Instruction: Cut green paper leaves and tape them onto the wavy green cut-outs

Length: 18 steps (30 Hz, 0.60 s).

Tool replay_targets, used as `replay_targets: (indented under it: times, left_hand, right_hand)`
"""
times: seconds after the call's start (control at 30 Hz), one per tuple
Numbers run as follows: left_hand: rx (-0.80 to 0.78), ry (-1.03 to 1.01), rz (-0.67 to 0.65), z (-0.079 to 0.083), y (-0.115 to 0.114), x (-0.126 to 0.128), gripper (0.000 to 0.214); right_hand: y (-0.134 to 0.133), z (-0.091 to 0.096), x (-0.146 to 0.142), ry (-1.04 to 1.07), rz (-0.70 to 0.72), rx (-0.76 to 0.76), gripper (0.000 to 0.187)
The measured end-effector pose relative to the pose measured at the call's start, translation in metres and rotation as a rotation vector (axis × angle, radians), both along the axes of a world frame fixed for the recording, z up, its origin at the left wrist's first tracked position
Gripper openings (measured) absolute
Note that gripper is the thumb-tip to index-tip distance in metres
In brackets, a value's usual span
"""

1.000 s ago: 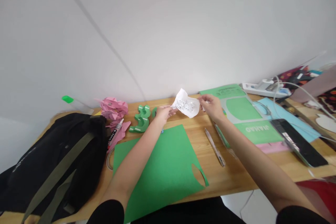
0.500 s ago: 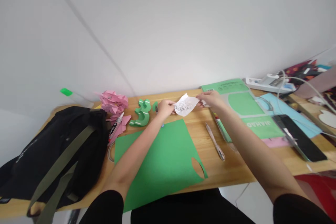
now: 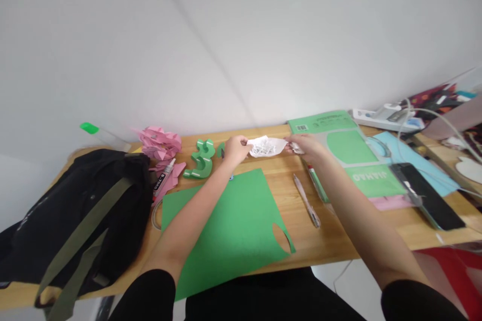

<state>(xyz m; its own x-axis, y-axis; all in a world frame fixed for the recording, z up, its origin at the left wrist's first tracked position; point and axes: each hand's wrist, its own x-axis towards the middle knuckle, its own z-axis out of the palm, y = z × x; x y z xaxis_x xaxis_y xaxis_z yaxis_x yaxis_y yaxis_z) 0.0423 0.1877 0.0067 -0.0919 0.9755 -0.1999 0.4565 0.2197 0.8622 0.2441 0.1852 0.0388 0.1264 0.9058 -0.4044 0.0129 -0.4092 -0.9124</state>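
A white sheet of paper (image 3: 278, 146) hangs between my two hands above the back of the table, sagging like a shallow trough with small white scraps (image 3: 263, 147) in it. My left hand (image 3: 236, 150) pinches its left edge. My right hand (image 3: 307, 145) grips the right edge, and a crumpled white bit (image 3: 296, 148) shows at its fingers. Close to my left hand stands a green paper shape like a 3 (image 3: 203, 159). Beneath my left forearm lies a large green sheet (image 3: 229, 230) with a cut-out near its right corner.
A black bag (image 3: 94, 210) fills the left side, beside pink folded paper (image 3: 160, 143) and a glue tube (image 3: 163, 178). A pen (image 3: 307, 200) lies mid-table. To the right are a green paper pack (image 3: 350, 148), a phone (image 3: 433, 200) and a power strip (image 3: 387, 120) with cables.
The paper has flattened from a tilted, raised sheet into a wider, lower trough, its scraps now spread along it. Both hands still hold its edges. The head view has shifted slightly.
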Motion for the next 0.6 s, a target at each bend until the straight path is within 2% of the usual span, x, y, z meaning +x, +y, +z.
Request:
replay_targets:
  times: [0.13,0.4,0.6]
  left_hand:
    - [-0.033,-0.031,0.001,-0.002,-0.002,0.001,0.004]
    - [-0.140,-0.181,-0.076,-0.002,-0.005,-0.001,0.024]
    - [-0.086,-0.213,-0.126,-0.001,-0.006,0.005,0.012]
  right_hand:
    - [-0.009,-0.002,-0.004,0.026,-0.008,-0.056,0.019]
    - [-0.014,-0.001,-0.004,0.067,-0.047,-0.044,0.025]
    - [-0.011,-0.004,-0.009,0.104,-0.009,-0.040,0.022]
